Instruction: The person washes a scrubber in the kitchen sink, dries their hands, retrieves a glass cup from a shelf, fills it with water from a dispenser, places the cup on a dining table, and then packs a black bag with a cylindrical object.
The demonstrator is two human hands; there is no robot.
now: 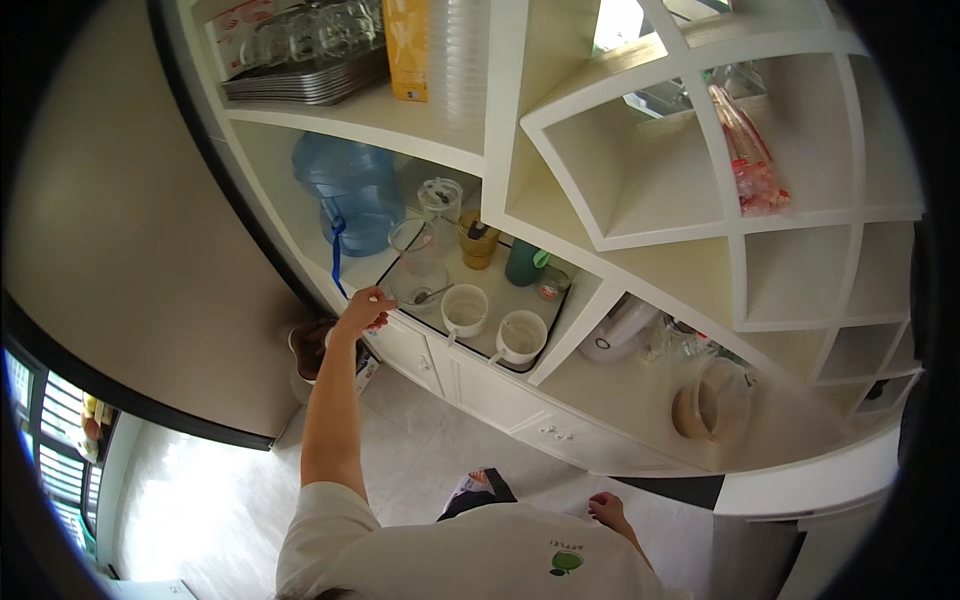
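Observation:
My left hand [367,309] is at the front left corner of a dark-rimmed tray [480,289], its fingers bent near the edge; whether they pinch anything is unclear. Beside it on the tray lie a clear glass dish [409,281] and a metal spoon [433,294]. Two white mugs [464,310] [521,336] stand at the tray's front. Behind them are an amber cup [478,241], a dark green cup [523,262], a small glass jar [553,283] and clear cups [439,199]. My right hand [606,507] hangs low by my body, fingers curled, away from the shelf.
A blue water jug [352,191] with a blue strap stands left of the tray. White cabinet doors [480,382] lie below. A shelf divider [574,330] separates the tray from a white appliance [619,330] and a clear jug [712,401]. Shoes [307,352] sit at lower left.

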